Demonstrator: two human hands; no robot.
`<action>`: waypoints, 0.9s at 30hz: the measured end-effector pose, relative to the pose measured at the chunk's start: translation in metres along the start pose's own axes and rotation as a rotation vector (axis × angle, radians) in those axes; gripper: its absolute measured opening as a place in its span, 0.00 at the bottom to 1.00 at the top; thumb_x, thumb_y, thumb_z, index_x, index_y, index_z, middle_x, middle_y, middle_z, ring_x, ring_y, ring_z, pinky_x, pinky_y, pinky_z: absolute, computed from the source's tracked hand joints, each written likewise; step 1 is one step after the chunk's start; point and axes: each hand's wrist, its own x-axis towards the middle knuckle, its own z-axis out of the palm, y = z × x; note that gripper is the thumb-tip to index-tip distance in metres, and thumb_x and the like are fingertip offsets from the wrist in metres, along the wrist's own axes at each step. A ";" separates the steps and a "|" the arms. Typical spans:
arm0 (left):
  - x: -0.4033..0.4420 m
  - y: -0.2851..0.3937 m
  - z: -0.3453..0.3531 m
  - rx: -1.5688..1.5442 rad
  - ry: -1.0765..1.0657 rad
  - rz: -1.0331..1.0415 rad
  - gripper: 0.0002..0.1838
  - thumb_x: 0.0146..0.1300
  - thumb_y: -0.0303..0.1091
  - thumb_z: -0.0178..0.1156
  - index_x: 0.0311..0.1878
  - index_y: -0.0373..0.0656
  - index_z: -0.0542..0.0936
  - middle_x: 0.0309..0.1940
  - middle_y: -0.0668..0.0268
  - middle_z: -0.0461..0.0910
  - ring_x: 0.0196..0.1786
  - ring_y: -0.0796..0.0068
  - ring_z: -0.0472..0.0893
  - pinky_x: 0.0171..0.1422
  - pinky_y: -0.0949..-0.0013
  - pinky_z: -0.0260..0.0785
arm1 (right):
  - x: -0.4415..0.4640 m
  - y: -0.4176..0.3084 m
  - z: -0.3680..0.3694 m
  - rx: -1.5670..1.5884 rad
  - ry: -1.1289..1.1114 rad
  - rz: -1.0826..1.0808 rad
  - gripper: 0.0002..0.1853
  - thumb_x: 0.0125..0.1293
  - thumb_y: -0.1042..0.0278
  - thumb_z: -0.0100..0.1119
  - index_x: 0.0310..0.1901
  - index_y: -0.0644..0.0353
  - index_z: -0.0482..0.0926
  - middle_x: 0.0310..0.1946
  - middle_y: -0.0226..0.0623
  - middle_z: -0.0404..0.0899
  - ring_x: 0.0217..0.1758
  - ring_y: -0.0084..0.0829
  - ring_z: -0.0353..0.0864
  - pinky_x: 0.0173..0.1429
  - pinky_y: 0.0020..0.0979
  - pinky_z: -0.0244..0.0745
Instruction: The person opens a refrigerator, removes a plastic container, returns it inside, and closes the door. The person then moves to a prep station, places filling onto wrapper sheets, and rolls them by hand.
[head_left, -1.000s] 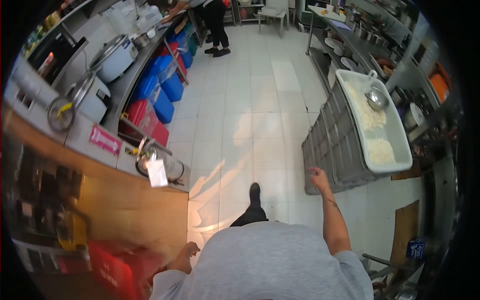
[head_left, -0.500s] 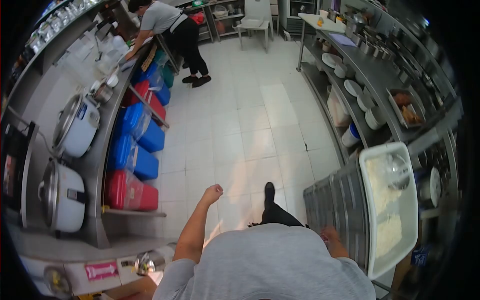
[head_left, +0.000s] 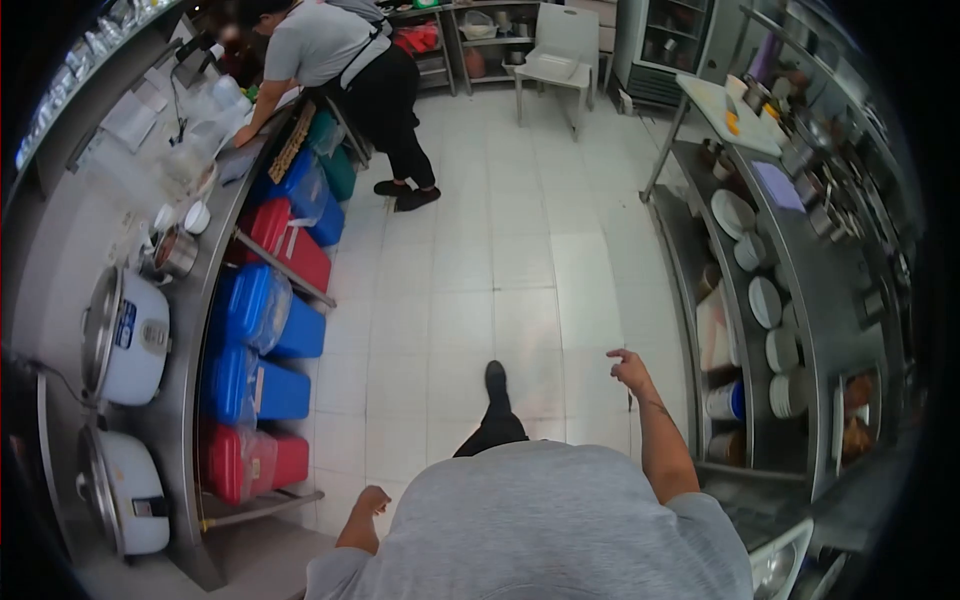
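Kitchen aisle, seen from above: my left hand hangs low at my side, fingers curled, nothing visible in it, but the palm's hidden so I can't tell how tight the curl is. My right hand is out over the tile floor, fingers bent & loosely apart, no item showing. Nearest my left, w/ a gap btwn, are a metal rail & the lower red bin under the left counter. Nearest my right, also not touching, is a shelf rack w/ a blue-lidded tub. What could go wrong, IMO: drifting left could knock my knuckles on the rail's end; veering right could clip the rack's hard edge or the white tub by my sleeve. Any wet on the floor could slide my dark shoe; a co-worker leaning over the counter ahead narrows the way, so a bump's poss. Materials: flat, pale, glossy tiles; boxy plastic bins, some w/ clear film draped over; smooth, rounded rice cookers; brushed-metal counters; round white dishes, prob. ceramic.
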 end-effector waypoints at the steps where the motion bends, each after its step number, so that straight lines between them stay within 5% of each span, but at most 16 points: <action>1: 0.009 0.024 -0.012 0.073 -0.029 0.007 0.12 0.54 0.36 0.63 0.24 0.35 0.82 0.25 0.56 0.83 0.25 0.68 0.82 0.27 0.62 0.76 | 0.028 -0.019 0.005 -0.005 -0.017 -0.086 0.25 0.46 0.79 0.54 0.51 0.62 0.80 0.23 0.37 0.77 0.24 0.25 0.73 0.28 0.27 0.69; 5: 0.078 0.156 -0.098 0.559 -0.150 0.229 0.12 0.49 0.35 0.66 0.28 0.34 0.83 0.26 0.54 0.83 0.25 0.63 0.83 0.26 0.61 0.76 | 0.117 -0.048 0.016 0.041 -0.052 0.017 0.26 0.45 0.79 0.55 0.51 0.60 0.80 0.22 0.36 0.75 0.23 0.25 0.72 0.27 0.27 0.70; 8: 0.124 0.299 -0.203 0.168 0.043 0.323 0.14 0.51 0.36 0.61 0.37 0.35 0.83 0.27 0.53 0.83 0.23 0.61 0.82 0.29 0.60 0.77 | 0.167 -0.032 0.000 -0.092 -0.106 0.227 0.28 0.42 0.80 0.57 0.52 0.60 0.79 0.22 0.37 0.77 0.20 0.25 0.72 0.25 0.28 0.70; 10: 0.158 0.393 -0.272 0.315 0.184 0.456 0.14 0.50 0.37 0.59 0.37 0.38 0.82 0.32 0.51 0.83 0.35 0.56 0.83 0.45 0.60 0.76 | 0.181 -0.037 -0.017 0.012 -0.026 0.394 0.29 0.41 0.82 0.58 0.52 0.60 0.79 0.23 0.39 0.79 0.21 0.27 0.75 0.25 0.29 0.72; 12: 0.175 0.483 -0.336 0.329 0.419 0.708 0.13 0.50 0.36 0.60 0.36 0.38 0.82 0.33 0.51 0.83 0.37 0.54 0.82 0.44 0.58 0.75 | 0.200 -0.036 -0.031 0.157 0.036 0.487 0.28 0.42 0.82 0.57 0.51 0.60 0.79 0.23 0.40 0.80 0.22 0.29 0.78 0.26 0.31 0.73; 14: 0.088 0.591 -0.394 0.196 0.420 0.706 0.12 0.50 0.35 0.61 0.37 0.39 0.81 0.32 0.52 0.83 0.37 0.54 0.83 0.44 0.58 0.75 | 0.227 -0.027 -0.042 0.215 0.031 0.586 0.23 0.46 0.81 0.56 0.48 0.59 0.80 0.22 0.40 0.80 0.22 0.31 0.79 0.26 0.33 0.73; 16: 0.107 0.668 -0.429 0.075 0.416 0.803 0.11 0.51 0.33 0.63 0.38 0.40 0.81 0.27 0.57 0.82 0.28 0.66 0.81 0.35 0.63 0.74 | 0.262 -0.022 -0.054 0.143 -0.024 0.618 0.16 0.50 0.79 0.56 0.43 0.60 0.80 0.22 0.40 0.79 0.21 0.32 0.79 0.24 0.34 0.73; 17: 0.118 0.690 -0.434 0.009 0.404 0.837 0.11 0.52 0.32 0.64 0.39 0.41 0.80 0.25 0.60 0.81 0.24 0.72 0.80 0.31 0.65 0.74 | 0.283 -0.003 -0.058 0.054 -0.064 0.575 0.12 0.52 0.78 0.55 0.41 0.61 0.80 0.22 0.40 0.79 0.20 0.32 0.78 0.23 0.34 0.73; 20: 0.146 0.738 -0.445 -0.015 0.248 0.674 0.12 0.50 0.35 0.63 0.38 0.41 0.81 0.32 0.54 0.83 0.39 0.54 0.82 0.47 0.58 0.75 | 0.379 -0.003 -0.100 -0.123 -0.199 0.517 0.05 0.58 0.73 0.55 0.32 0.61 0.80 0.20 0.40 0.79 0.18 0.33 0.78 0.21 0.35 0.72; 23: 0.178 0.736 -0.443 0.388 0.175 0.750 0.13 0.51 0.40 0.61 0.34 0.41 0.82 0.34 0.54 0.83 0.40 0.54 0.82 0.44 0.56 0.75 | 0.508 -0.053 -0.117 0.010 -0.089 0.665 0.11 0.62 0.68 0.52 0.25 0.60 0.80 0.18 0.38 0.79 0.16 0.31 0.78 0.19 0.35 0.72; 24: 0.186 0.731 -0.446 0.519 0.208 0.835 0.14 0.50 0.41 0.60 0.34 0.41 0.83 0.35 0.53 0.83 0.38 0.53 0.82 0.43 0.54 0.74 | 0.557 -0.049 -0.137 0.020 -0.256 0.322 0.06 0.55 0.69 0.57 0.25 0.60 0.80 0.19 0.38 0.79 0.18 0.26 0.77 0.19 0.28 0.71; 25: 0.199 0.726 -0.450 0.591 0.143 0.811 0.13 0.50 0.40 0.60 0.33 0.40 0.83 0.34 0.52 0.83 0.36 0.52 0.82 0.42 0.54 0.74 | 0.608 -0.102 -0.137 -0.586 -0.351 0.127 0.05 0.53 0.72 0.57 0.22 0.61 0.79 0.15 0.34 0.76 0.15 0.26 0.74 0.18 0.29 0.69; 26: 0.216 0.721 -0.452 0.658 0.072 0.790 0.13 0.50 0.39 0.60 0.32 0.40 0.83 0.33 0.51 0.83 0.35 0.52 0.82 0.41 0.53 0.74 | 0.668 -0.095 -0.133 -0.618 -0.283 -0.098 0.04 0.51 0.75 0.59 0.22 0.63 0.79 0.15 0.37 0.76 0.16 0.25 0.74 0.18 0.28 0.67; 27: 0.220 0.719 -0.452 0.568 0.004 0.659 0.13 0.50 0.39 0.60 0.31 0.40 0.83 0.33 0.51 0.83 0.35 0.52 0.82 0.41 0.53 0.74 | 0.676 -0.199 -0.136 -0.008 -0.052 0.304 0.04 0.50 0.76 0.59 0.29 0.65 0.81 0.17 0.37 0.77 0.16 0.24 0.74 0.18 0.27 0.66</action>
